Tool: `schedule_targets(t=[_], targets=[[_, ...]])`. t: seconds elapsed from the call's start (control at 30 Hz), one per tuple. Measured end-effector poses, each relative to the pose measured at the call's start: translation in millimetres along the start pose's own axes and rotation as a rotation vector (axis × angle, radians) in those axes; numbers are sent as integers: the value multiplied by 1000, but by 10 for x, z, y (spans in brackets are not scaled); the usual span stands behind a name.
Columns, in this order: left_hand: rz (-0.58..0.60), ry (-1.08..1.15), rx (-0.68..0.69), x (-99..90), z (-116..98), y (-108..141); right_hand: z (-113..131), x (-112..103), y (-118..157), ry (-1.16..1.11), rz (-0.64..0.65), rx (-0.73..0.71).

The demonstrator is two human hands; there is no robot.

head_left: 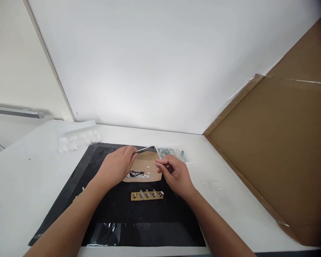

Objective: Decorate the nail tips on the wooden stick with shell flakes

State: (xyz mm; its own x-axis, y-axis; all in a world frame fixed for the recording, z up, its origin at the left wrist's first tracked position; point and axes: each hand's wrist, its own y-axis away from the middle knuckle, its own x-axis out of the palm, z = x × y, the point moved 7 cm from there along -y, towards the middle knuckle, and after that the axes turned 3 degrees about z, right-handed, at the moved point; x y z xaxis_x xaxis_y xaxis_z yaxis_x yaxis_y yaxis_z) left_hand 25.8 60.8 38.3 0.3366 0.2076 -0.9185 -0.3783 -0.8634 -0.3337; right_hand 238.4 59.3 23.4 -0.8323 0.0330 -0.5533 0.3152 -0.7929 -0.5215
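Note:
My left hand (120,162) is closed round a slim grey metal tool (144,149), its tip pointing right; whether it is tweezers or a blade I cannot make out. Between thumb and fingers my right hand (175,174) pinches a thin white strip (158,153) that stands up near the tool's tip. Below both hands lies a brown sheet or shallow tray (140,164) with small white bits (147,176) and black shreds (136,173) on it. Nearer to me is a yellowish strip-shaped holder (147,196) with several clear pieces standing in its row of holes.
A black mat (139,217) covers the white table's middle. Behind my right hand sits a clear container of pale bluish pieces (173,152). White packaged pieces (79,140) lie at the back left, small clear bits (216,187) at right. A cardboard panel (273,142) walls the right side.

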Motion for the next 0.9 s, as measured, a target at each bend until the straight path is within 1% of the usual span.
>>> schedule_targets(t=[0.07, 0.17, 0.23, 0.3, 0.37, 0.47, 0.63, 0.77, 0.9], targets=[[10, 54, -11, 6, -56, 9, 86, -20, 15, -3, -60, -54], [43, 116, 31, 59, -176, 25, 258, -57, 41, 30, -169, -183], [56, 135, 53, 100, -244, 34, 359, -61, 55, 138, -231, -262], [65, 141, 59, 134, -292, 43, 405, -48, 58, 276, -273, -292], [71, 141, 56, 156, -325, 50, 410, -43, 56, 378, -312, -293], [78, 141, 42, 163, -354, 61, 405, -43, 50, 456, -359, -288], [107, 132, 10, 140, -389, 88, 474, -39, 48, 618, -448, -329], [146, 119, 26, 133, -445, 115, 443, -50, 24, 595, -415, -274], [166, 93, 5, 135, -427, 123, 406, -138, 22, 473, -426, -236]])
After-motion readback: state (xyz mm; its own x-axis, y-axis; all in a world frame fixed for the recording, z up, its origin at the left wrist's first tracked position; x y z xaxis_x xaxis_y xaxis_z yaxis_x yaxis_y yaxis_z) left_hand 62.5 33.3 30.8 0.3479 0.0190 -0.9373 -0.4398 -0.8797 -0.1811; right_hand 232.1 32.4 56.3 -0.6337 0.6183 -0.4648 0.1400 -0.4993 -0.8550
